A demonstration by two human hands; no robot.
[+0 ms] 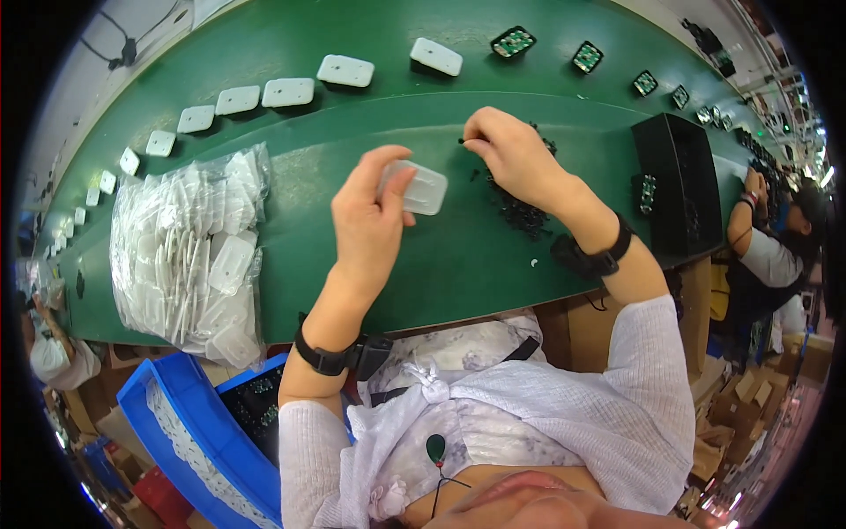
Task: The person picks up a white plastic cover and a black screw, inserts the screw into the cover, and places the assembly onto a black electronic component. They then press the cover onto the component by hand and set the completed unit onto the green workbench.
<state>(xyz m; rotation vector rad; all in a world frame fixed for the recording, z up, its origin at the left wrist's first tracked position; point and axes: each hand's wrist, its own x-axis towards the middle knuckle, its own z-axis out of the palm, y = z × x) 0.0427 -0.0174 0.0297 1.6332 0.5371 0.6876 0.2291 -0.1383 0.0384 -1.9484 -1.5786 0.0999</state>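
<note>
My left hand [366, 207] grips a white, translucent plastic cover [426, 190] with rounded corners, thumb over its near side. To the right and slightly farther off, my right hand [515, 159] is closed in a pinch on a small black part [461, 141], whose tip shows at the fingertips. Under and beside that hand lies a loose pile of small black parts [522, 219] on the green table [370, 286]. The two hands are apart, and the black part does not touch the cover.
A clear bag of white covers [181, 256] lies at left. White cases [345, 70] line the back, followed rightward by black cases with green circuit boards [513, 41]. A black bin [683, 181] stands at right, blue bins [181, 441] below the table edge. Another person [775, 247] works far right.
</note>
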